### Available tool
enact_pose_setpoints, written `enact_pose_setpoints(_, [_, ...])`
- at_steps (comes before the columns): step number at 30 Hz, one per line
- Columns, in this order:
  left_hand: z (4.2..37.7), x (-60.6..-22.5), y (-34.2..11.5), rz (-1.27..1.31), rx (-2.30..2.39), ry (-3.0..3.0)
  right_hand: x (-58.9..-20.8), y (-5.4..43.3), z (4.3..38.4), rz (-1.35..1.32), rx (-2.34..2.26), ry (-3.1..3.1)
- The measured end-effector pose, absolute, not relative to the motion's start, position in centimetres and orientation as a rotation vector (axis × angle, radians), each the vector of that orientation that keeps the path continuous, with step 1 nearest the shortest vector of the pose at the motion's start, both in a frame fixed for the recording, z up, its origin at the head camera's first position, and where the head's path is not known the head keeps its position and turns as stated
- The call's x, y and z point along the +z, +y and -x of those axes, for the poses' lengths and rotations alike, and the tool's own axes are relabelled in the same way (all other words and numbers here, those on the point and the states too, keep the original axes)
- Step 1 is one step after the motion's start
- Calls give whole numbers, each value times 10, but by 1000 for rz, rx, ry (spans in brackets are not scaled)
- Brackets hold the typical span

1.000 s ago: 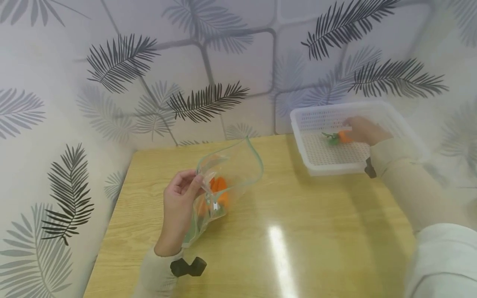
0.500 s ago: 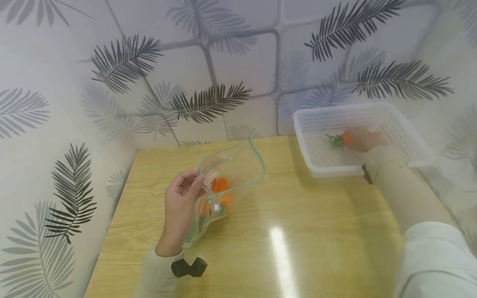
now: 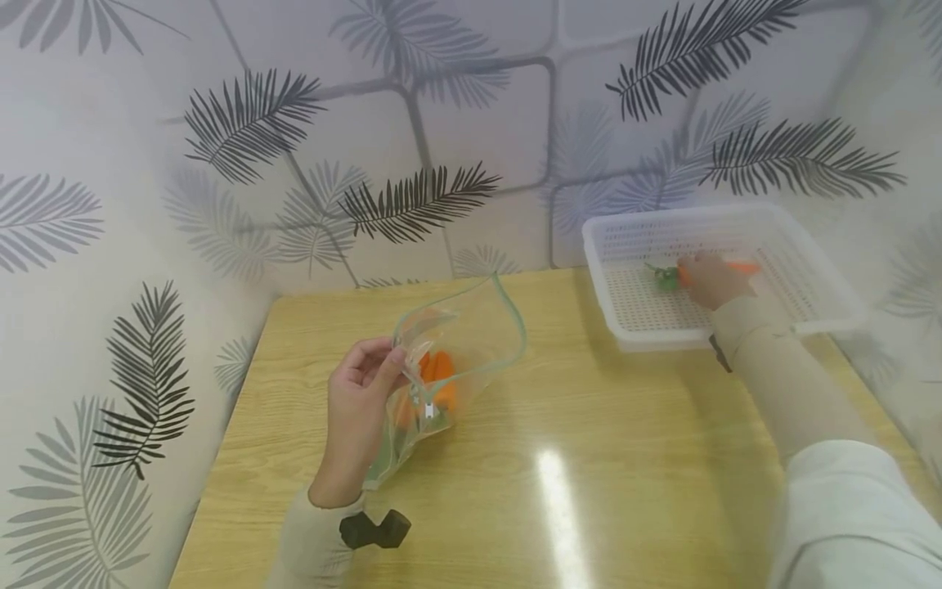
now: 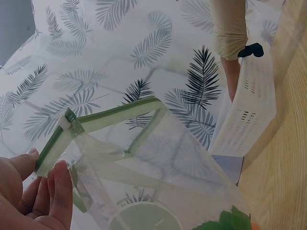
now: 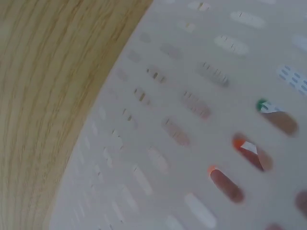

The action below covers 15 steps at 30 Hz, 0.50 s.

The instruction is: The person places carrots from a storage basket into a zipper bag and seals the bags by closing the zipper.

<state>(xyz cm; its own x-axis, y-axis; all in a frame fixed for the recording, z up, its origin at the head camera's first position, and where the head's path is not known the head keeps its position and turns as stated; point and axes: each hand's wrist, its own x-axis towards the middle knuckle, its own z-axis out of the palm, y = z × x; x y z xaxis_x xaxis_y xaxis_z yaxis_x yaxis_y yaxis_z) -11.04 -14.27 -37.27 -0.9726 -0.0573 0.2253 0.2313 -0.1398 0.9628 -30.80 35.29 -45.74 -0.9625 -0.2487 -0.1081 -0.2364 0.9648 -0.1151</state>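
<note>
My left hand (image 3: 361,409) pinches the rim of a clear zip bag (image 3: 471,327), thumb on one side and fingers on the other. The bag's mouth gapes, and its green seal strip (image 4: 120,115) stands out in the left wrist view. Orange carrots (image 3: 439,380) with green tops lie inside; how many is unclear. Down in the white basket (image 3: 651,337), my right hand (image 3: 712,282) grips a carrot (image 3: 745,267) from above. Green leaves (image 3: 666,279) stick out to its left and the orange tip to its right. The basket wall (image 5: 158,158) mostly hides this hand in the right wrist view.
The basket stands at the right rear of a wooden table (image 3: 625,458), close to a wall (image 3: 493,221) patterned with leaves. Its raised rim runs beneath my right forearm (image 3: 780,376). A strip of light reflects off the tabletop.
My right hand has moved slightly left and down over the carrot, and its tip now shows to the right of the hand. My left hand and the bag stay nearly still.
</note>
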Motion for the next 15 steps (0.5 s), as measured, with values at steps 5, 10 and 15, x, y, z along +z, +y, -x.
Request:
enact_pose_setpoints(5, [110, -373, -143, 207, -2216, -1928, -460, 354, 309, 318, -152, 3023])
enact_pose_setpoints(10, [110, -374, -143, 199, -2211, -1933, -463, 355, 311, 257, -205, 3031])
enact_pose_setpoints(15, [110, -374, -143, 196, -2213, -1924, -468, 357, 313, 281, -178, 3045])
